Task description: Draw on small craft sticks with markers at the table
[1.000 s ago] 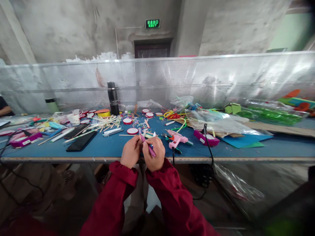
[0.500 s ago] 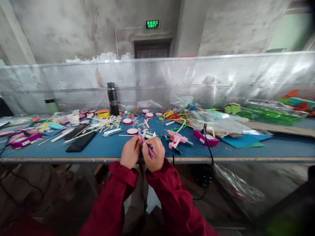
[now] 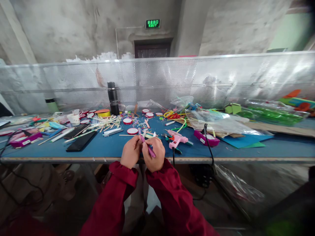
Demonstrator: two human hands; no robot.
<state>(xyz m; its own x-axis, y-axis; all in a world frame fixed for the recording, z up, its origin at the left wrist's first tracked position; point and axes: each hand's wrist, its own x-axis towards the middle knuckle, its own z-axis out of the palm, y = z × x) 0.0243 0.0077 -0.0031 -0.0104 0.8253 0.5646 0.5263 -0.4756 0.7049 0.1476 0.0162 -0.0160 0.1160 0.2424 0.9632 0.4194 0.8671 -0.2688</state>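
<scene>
Over the near edge of the blue table (image 3: 236, 153), the purple pen (image 3: 151, 151) sits in the right hand (image 3: 154, 154), slanting from lower right to upper left, upper end between the two hands. Right fingers: closed on the pen, no visible gap, thumb along it. Left hand (image 3: 130, 152): just beside, fingers curled in and close together near the pen's upper end; can't tell if they grip the pen or something small, hidden.

Just past the left hand: red-rimmed disc (image 3: 132, 131), flat on the table. Right of the right hand, apart: pink glue gun (image 3: 178, 139), lying on its side.

Containers: black bottle (image 3: 113, 100) upright at the back, top on, contents not visible. Green bottle (image 3: 51, 106) far left, dark lid. Paper cup (image 3: 73, 119) left, clear crumpled plastic at its top; inside unreadable. Clear plastic bag (image 3: 216, 122) lies flat on the right, contents unclear.
</scene>
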